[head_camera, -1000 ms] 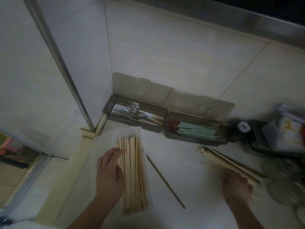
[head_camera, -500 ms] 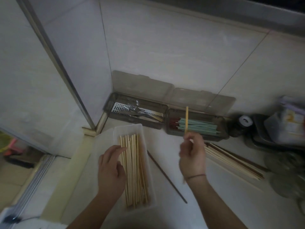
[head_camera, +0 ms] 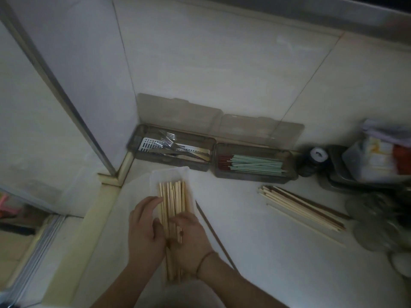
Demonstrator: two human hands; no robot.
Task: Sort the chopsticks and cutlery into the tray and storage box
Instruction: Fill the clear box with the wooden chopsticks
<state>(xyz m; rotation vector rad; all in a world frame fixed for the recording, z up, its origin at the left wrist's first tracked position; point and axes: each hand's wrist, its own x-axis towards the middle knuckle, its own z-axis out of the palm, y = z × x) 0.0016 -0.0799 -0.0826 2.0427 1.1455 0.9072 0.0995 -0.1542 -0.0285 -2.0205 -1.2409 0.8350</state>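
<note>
Both hands on the bamboo chopsticks in the white tray, dim counter corner.

Counter (head_camera: 255,252) holds two smoky storage boxes at the wall: left box (head_camera: 142,152) with forks and flat cutlery, right box (head_camera: 289,172) with green chopsticks lying left-right. White tray (head_camera: 155,174) runs near-far; bamboo chopsticks (head_camera: 174,196) inside lie along it, ends pointing to the wall. Loose chopstick pile (head_camera: 300,207) lies diagonally at right. Dark single chopstick (head_camera: 213,236) lies just beside the tray. Left hand (head_camera: 144,230) rests on the tray's left side, fingers together and straight. Right hand (head_camera: 189,243) covers the bundle, fingers curled round one stick.
</note>
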